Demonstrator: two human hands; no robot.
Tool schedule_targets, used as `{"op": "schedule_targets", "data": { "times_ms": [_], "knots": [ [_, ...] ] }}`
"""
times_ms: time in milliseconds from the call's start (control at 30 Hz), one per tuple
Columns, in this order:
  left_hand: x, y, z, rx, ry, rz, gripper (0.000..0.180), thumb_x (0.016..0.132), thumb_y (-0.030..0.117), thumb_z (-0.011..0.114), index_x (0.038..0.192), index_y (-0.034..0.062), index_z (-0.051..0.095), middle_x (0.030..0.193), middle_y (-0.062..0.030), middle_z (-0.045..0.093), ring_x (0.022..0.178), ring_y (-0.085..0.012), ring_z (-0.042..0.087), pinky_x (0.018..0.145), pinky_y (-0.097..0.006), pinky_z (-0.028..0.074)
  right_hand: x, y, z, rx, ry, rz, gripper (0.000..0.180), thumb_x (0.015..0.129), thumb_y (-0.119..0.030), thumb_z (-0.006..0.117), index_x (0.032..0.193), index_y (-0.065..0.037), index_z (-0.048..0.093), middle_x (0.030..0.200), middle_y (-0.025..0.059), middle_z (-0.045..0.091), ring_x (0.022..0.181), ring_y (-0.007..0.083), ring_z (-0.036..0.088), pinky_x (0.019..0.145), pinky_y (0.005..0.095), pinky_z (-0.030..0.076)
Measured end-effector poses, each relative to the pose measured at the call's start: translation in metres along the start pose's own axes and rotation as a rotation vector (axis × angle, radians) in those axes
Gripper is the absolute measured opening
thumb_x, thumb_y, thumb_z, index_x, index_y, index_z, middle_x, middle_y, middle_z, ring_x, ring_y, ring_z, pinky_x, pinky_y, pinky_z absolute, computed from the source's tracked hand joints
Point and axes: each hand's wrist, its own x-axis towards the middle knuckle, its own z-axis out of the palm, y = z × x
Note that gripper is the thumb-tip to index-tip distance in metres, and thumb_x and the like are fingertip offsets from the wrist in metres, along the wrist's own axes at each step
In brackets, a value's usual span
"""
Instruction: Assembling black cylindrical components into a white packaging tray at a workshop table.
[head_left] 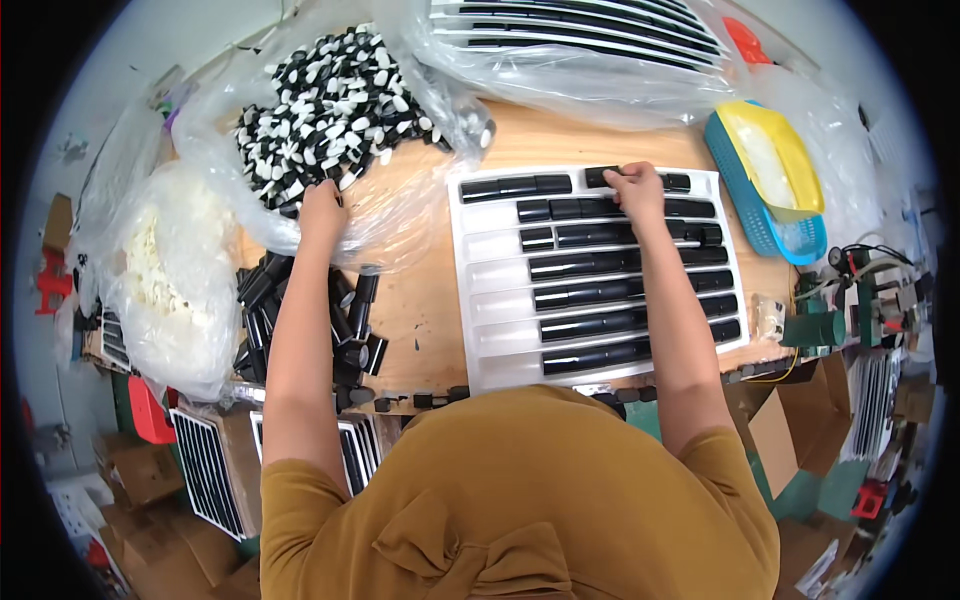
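Observation:
My left hand (322, 212) is at the near edge of a heap of small black-and-white pieces (330, 100) on clear plastic film. Its fingers are closed, and what they pinch is hidden. Over the far row of a white tray (490, 272), my right hand (638, 190) grips a short black tube (602, 177) between thumb and fingers. Rows of glossy black tubes (590, 354) fill much of the tray, while the left ends of several rows show bare white. Loose black tubes (364, 290) lie piled beneath and beside my left forearm.
A bag of cream-coloured pieces (165, 275) stands at the left. At the back, plastic film covers stacked trays (580, 40). A yellow basket (780, 165) sits on a blue basket (738, 170) at the right. Cardboard boxes (800, 420) stand below the table's right edge.

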Motion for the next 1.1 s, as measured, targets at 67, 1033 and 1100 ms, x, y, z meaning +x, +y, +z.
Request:
{"op": "schedule_targets", "data": {
  "times_ms": [67,1033,1100],
  "knots": [
    [-0.006,0.01,-0.007,-0.068,0.031,-0.02,0.01,0.073,0.005,0.061,0.082,0.0023,0.059,0.09,-0.0202,0.06,0.089,-0.0385,0.06,0.075,-0.046,0.048,-0.005,-0.006,0.009,-0.095,-0.034,0.002,0.033,0.075,-0.015,0.078,0.091,0.0,0.053,0.07,0.007,0.062,0.056,0.0125,0.056,0.049,0.0258,0.045],
    [-0.127,0.167,-0.052,-1.74,-0.451,-0.343,0.024,0.088,0.005,0.063,0.111,-0.0017,0.06,0.093,-0.0092,0.067,0.081,-0.0174,0.068,0.068,-0.024,0.055,-0.018,0.001,-0.012,-0.951,0.435,-0.456,0.04,0.071,-0.028,0.078,0.102,-0.007,0.067,0.105,0.0126,0.062,0.101,0.0311,0.053,0.087,0.044,0.039],
    [-0.128,0.174,-0.052,-1.745,-0.5,-0.335,0.025,0.086,0.004,0.065,0.11,-0.0011,0.061,0.092,-0.0099,0.068,0.082,-0.0185,0.068,0.069,-0.025,0.054,-0.019,-0.001,-0.014,-0.691,0.363,-0.373,0.039,0.072,-0.024,0.077,0.105,-0.006,0.065,0.098,0.0124,0.064,0.092,0.031,0.057,0.082,0.0426,0.043]
  ]
}}
